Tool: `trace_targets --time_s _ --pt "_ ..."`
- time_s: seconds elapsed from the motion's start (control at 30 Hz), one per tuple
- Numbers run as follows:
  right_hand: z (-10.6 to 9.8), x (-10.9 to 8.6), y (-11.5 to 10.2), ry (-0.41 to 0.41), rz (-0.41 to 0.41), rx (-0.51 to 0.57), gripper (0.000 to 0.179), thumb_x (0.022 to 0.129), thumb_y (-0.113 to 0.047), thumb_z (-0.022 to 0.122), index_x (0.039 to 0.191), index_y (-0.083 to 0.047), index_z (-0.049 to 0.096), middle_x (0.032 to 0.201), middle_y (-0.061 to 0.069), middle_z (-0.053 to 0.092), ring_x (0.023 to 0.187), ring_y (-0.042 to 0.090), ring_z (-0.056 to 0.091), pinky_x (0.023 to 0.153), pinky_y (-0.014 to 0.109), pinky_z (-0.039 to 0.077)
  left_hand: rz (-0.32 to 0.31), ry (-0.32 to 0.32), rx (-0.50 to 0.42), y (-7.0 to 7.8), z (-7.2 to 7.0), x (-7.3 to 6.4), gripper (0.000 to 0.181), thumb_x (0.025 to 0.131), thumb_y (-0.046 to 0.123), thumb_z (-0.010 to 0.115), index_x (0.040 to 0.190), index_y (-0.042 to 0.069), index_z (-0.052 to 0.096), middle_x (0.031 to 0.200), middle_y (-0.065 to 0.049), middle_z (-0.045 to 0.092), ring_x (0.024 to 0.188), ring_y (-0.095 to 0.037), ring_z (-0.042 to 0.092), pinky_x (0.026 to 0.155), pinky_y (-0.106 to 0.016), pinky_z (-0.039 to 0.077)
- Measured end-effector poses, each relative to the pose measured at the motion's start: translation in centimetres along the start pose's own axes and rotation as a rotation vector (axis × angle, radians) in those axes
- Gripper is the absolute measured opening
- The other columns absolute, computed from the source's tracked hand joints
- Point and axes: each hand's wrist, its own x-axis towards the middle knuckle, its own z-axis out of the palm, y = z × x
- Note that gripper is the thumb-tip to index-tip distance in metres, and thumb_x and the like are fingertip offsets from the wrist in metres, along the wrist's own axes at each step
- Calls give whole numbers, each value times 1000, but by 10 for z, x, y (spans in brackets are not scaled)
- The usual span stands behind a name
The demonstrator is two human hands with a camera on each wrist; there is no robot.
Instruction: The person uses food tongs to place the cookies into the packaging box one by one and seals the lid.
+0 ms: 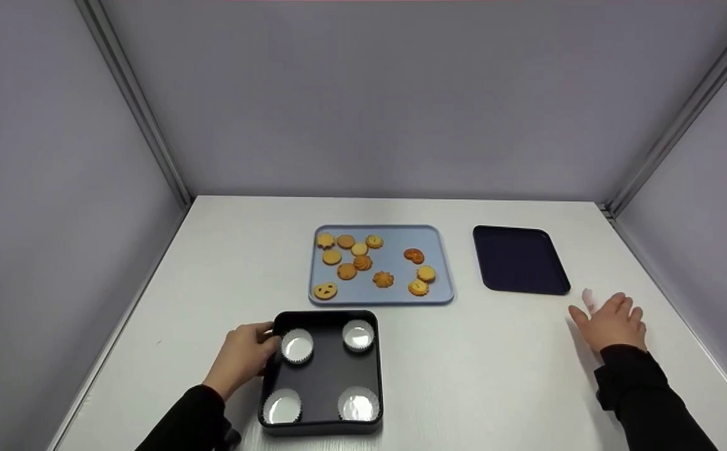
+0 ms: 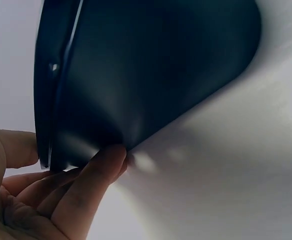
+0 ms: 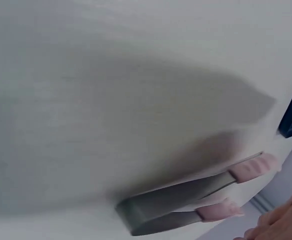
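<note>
My left hand (image 1: 241, 356) grips the left side of a square black baking pan (image 1: 324, 374), thumb at the rim and fingers against the outer wall. In the left wrist view the pan (image 2: 161, 60) shows its dark outer side, with the fingers (image 2: 98, 170) bent against it. Several white fluted baking cups (image 1: 297, 346) sit near the pan's corners. On the right, my right hand (image 1: 613, 326) hovers with fingers spread, holding nothing. Beside it lie small metal tongs (image 3: 171, 200) with pink tips (image 3: 253, 169); in the head view the hand mostly hides them.
Behind the pan, a light blue tray (image 1: 394, 235) carries several cookies (image 1: 383, 279) of different shapes. To its right lies a dark navy tray (image 1: 520, 260). The white table (image 1: 244, 250) is enclosed by grey panels (image 1: 363, 94) at the back and sides.
</note>
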Motion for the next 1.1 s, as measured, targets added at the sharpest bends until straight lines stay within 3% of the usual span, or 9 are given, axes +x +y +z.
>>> trace_targets --time_s 0.13,0.2,0.37,0.47,0.6,0.73,0.9,1.1 --pt "-1 -3 5 -64 108 15 110 101 -56 48 144 31 -5 147 56 6 132 77 9 109 79 14 -1 -2 -17 3 4 -3 41 98 8 62 137 -6 61 112 -20 74 73 -22 70 56 -32 59" --pt "1 -4 6 -61 135 11 106 101 -53 50 144 31 0 144 56 13 128 79 15 105 80 20 -1 -11 -22 5 7 -4 42 98 8 62 138 -5 61 112 -19 75 73 -21 69 56 -32 59" --pt "7 -7 9 77 111 -46 71 101 -25 54 134 32 26 117 53 38 109 74 38 86 76 38 -15 -30 -33 10 15 -5 44 98 10 62 140 -5 59 110 -16 75 69 -17 66 58 -32 59" --pt "9 -9 10 131 95 -82 61 99 -13 53 140 26 30 112 54 41 104 73 42 82 75 40 -11 -33 -43 12 19 -5 45 98 10 62 140 -6 58 108 -14 75 66 -17 65 57 -32 59" --pt "7 -10 10 117 116 -65 61 98 -15 53 143 21 31 113 55 41 105 72 42 82 77 40 7 -30 -46 14 22 -7 45 97 9 63 139 -7 59 109 -15 75 67 -18 66 56 -31 58" --pt "7 -10 12 117 123 -36 53 96 -17 56 121 26 39 102 50 45 99 68 47 74 73 45 30 -29 -33 16 25 -7 43 97 10 64 137 -6 61 111 -16 75 67 -18 66 56 -30 55" --pt "8 -7 9 164 34 13 49 94 -13 58 113 29 42 103 49 42 97 67 47 71 70 47 52 -40 -40 18 31 -6 42 96 9 65 135 -4 63 107 -14 75 62 -18 64 52 -30 54" --pt "8 2 -17 291 -216 67 50 92 -11 70 119 24 48 110 49 45 99 65 47 78 69 43 52 -78 -77 20 37 -5 42 97 9 63 137 -5 62 108 -16 75 68 -21 67 52 -32 57"
